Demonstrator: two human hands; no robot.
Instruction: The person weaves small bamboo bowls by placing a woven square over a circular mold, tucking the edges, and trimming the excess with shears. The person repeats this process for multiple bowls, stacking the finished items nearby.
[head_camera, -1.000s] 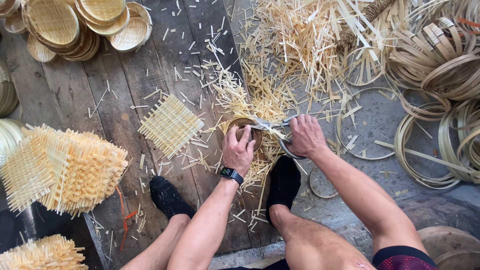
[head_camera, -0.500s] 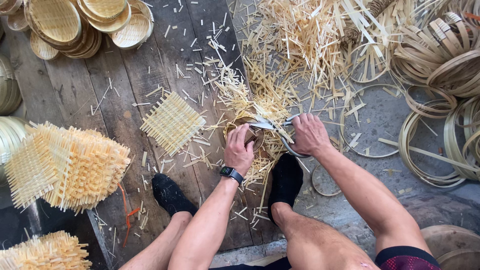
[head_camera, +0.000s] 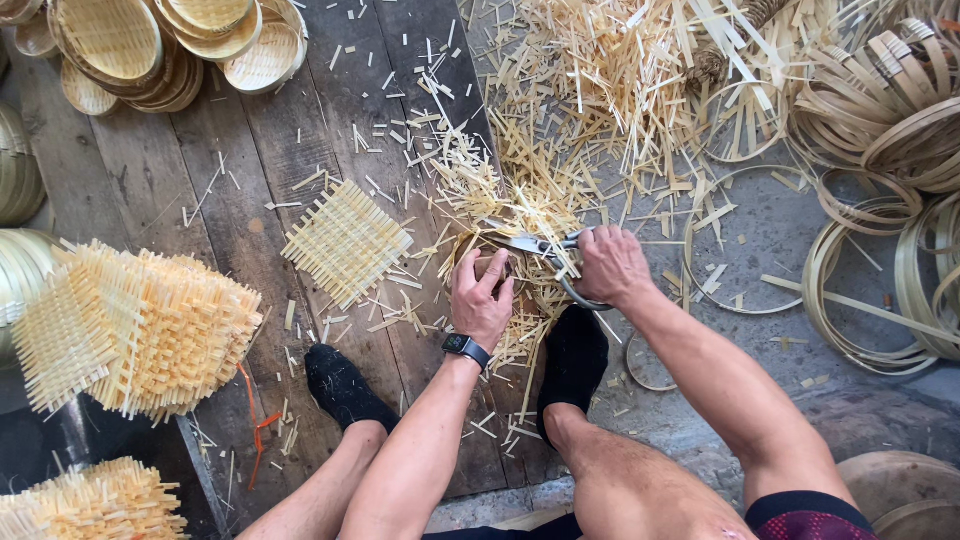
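While our left hand (head_camera: 482, 298) presses its fingers around a small round woven bamboo basket (head_camera: 490, 268) on the plank floor (head_camera: 230, 170), our right hand (head_camera: 612, 265) grips steel shears (head_camera: 540, 245) at its rim; trimmed baskets (head_camera: 150, 40) stacked, untrimmed mats (head_camera: 130, 330) remaining.

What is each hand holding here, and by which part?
The right hand grips metal shears by the handle loops. The left hand presses on a small round woven basket, holding it by its rim.

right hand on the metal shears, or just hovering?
Touching. The head view shows the right hand wrapped around the handle loops of the metal shears, fingers closed over them with no gap.
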